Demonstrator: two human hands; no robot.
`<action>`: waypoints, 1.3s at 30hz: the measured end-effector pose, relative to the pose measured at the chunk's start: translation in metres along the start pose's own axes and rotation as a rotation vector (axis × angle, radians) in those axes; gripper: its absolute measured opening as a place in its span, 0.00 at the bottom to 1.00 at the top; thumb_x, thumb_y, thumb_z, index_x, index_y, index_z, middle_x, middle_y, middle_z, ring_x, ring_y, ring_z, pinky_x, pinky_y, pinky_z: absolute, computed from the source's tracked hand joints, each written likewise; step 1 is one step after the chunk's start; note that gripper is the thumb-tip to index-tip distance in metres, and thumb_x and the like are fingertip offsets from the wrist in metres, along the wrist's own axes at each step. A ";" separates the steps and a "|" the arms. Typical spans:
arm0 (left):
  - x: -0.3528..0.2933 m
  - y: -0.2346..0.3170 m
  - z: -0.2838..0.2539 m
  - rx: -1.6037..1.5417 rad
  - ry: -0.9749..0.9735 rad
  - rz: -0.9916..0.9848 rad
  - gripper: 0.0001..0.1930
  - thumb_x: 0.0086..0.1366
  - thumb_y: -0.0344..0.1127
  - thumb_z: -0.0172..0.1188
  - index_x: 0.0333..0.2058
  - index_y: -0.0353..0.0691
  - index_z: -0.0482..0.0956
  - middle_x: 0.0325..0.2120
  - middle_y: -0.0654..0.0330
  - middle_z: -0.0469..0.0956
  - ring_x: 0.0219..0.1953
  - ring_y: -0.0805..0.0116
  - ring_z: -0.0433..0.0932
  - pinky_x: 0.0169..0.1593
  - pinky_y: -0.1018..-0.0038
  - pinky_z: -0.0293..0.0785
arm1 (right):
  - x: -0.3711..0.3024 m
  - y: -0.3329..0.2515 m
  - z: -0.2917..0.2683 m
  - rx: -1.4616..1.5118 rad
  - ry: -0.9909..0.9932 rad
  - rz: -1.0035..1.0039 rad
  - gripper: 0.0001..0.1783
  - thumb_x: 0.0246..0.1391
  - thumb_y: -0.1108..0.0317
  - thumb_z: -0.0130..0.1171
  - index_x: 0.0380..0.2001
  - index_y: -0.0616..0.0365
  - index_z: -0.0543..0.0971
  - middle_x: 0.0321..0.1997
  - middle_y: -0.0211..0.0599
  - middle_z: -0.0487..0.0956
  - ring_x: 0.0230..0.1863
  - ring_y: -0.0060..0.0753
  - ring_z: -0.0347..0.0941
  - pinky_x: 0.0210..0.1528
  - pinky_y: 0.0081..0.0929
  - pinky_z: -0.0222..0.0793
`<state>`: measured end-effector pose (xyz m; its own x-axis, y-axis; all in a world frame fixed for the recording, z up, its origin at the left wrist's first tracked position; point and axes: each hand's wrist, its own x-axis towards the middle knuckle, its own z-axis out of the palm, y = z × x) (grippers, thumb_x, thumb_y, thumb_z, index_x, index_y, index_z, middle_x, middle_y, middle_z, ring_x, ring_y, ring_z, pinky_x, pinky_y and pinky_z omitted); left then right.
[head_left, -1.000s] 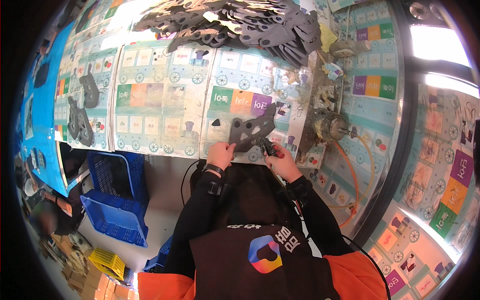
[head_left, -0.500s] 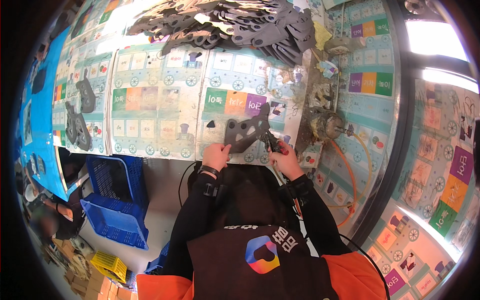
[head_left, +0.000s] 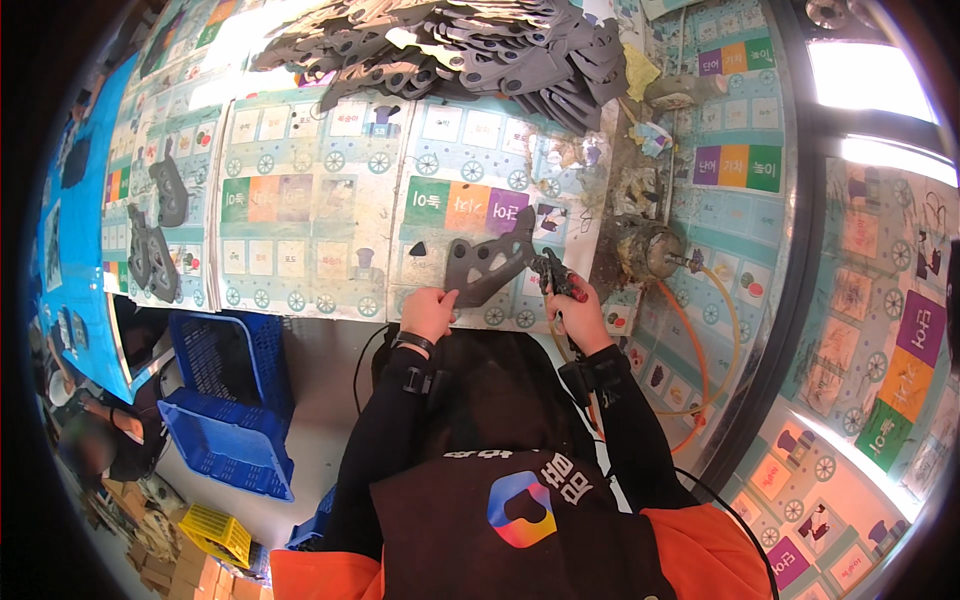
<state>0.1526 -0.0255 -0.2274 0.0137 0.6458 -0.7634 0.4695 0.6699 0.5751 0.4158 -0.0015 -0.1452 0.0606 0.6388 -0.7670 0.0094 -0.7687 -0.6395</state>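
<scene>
My left hand pinches the near left corner of a flat dark grey shoe upper piece with cut-out holes, which lies at the table's near edge. In my right hand is a dark, grimy spray gun with a red part, fingers wrapped round it. Its front end is beside the right side of the upper piece; whether they touch I cannot tell. A small black triangular scrap lies left of the piece.
A large heap of grey upper pieces fills the table's far side. Several loose pieces lie far left. At right stands a crusted pot with an orange hose. Blue crates stand lower left, near another person.
My right hand and the spray gun have shifted slightly right and away from the upper piece. My left hand keeps its grip, and the piece has barely moved.
</scene>
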 end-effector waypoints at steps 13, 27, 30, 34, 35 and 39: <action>-0.001 0.001 -0.001 -0.003 -0.014 -0.016 0.20 0.70 0.45 0.59 0.26 0.33 0.83 0.17 0.59 0.82 0.14 0.69 0.79 0.23 0.71 0.75 | -0.001 -0.015 0.006 0.003 -0.004 -0.052 0.10 0.49 0.82 0.54 0.36 0.62 0.75 0.28 0.30 0.74 0.25 0.22 0.69 0.28 0.20 0.64; 0.002 -0.004 0.000 0.005 -0.008 -0.007 0.20 0.70 0.45 0.58 0.27 0.33 0.83 0.17 0.59 0.82 0.14 0.69 0.80 0.24 0.71 0.75 | -0.008 -0.008 0.010 -0.031 -0.040 0.018 0.12 0.48 0.83 0.54 0.39 0.63 0.75 0.31 0.30 0.75 0.25 0.22 0.70 0.29 0.22 0.66; 0.002 -0.002 -0.001 -0.003 -0.012 -0.016 0.20 0.70 0.45 0.58 0.27 0.33 0.83 0.17 0.59 0.82 0.14 0.69 0.79 0.24 0.71 0.75 | -0.006 0.000 0.005 -0.063 -0.044 0.026 0.14 0.49 0.83 0.53 0.41 0.63 0.75 0.32 0.30 0.76 0.25 0.22 0.70 0.29 0.22 0.66; 0.000 -0.003 -0.001 -0.009 -0.014 -0.016 0.20 0.70 0.45 0.58 0.27 0.33 0.83 0.18 0.59 0.82 0.14 0.69 0.79 0.23 0.71 0.76 | -0.008 -0.004 0.010 -0.053 -0.053 0.016 0.16 0.49 0.82 0.53 0.43 0.63 0.75 0.32 0.29 0.76 0.25 0.22 0.70 0.29 0.23 0.66; 0.000 -0.002 -0.002 -0.009 -0.013 -0.015 0.20 0.70 0.45 0.58 0.27 0.33 0.83 0.18 0.59 0.82 0.14 0.69 0.79 0.23 0.71 0.76 | -0.008 -0.005 0.011 -0.053 -0.053 0.015 0.16 0.49 0.82 0.53 0.43 0.63 0.75 0.32 0.29 0.76 0.25 0.22 0.70 0.29 0.23 0.66; -0.001 -0.001 -0.002 -0.010 -0.008 -0.022 0.20 0.70 0.45 0.58 0.27 0.33 0.83 0.18 0.59 0.82 0.14 0.69 0.80 0.24 0.71 0.76 | -0.005 -0.004 0.012 -0.049 -0.076 -0.018 0.15 0.49 0.80 0.54 0.42 0.63 0.76 0.32 0.29 0.75 0.25 0.22 0.70 0.29 0.23 0.67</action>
<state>0.1506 -0.0261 -0.2270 0.0110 0.6278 -0.7783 0.4606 0.6876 0.5612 0.4031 -0.0014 -0.1395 -0.0156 0.6514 -0.7586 0.0583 -0.7568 -0.6511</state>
